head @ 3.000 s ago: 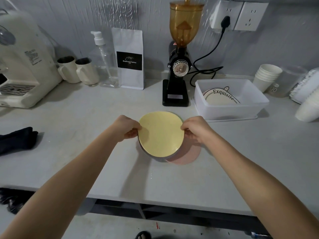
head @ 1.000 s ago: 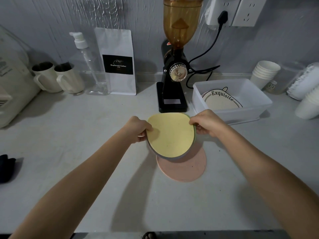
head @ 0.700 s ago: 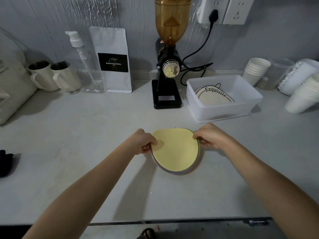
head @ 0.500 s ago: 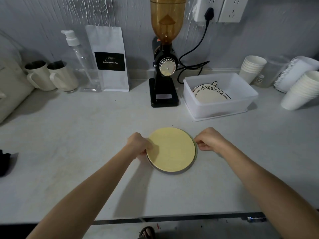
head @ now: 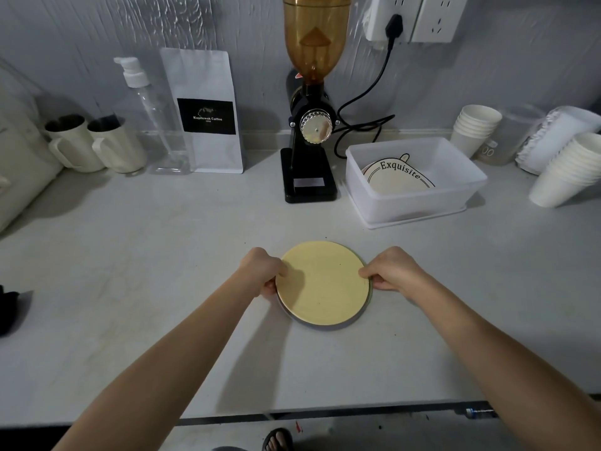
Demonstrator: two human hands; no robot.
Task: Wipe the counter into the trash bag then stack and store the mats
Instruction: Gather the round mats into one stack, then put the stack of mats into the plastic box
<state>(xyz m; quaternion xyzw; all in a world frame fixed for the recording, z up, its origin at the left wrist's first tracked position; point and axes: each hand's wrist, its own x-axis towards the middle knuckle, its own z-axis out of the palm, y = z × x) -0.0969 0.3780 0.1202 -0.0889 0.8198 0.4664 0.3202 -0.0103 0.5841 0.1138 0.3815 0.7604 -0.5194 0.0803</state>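
A stack of round mats lies flat on the pale counter, a yellow mat on top and a grey rim showing beneath it. My left hand pinches the stack's left edge. My right hand pinches its right edge. The pink mat is hidden under the stack. A white plastic bin stands behind and to the right, holding a round mat printed "Exquisite".
A black coffee grinder with an amber hopper stands behind the stack, its cord plugged into the wall. A coffee bag, pump bottle and two mugs line the back left. Paper cups stand at the right. A black cloth lies at the left edge.
The held yellow and grey mats came down onto the pink mat and cover it. Both hands stayed at the stack's edges, and the view shifted slightly.
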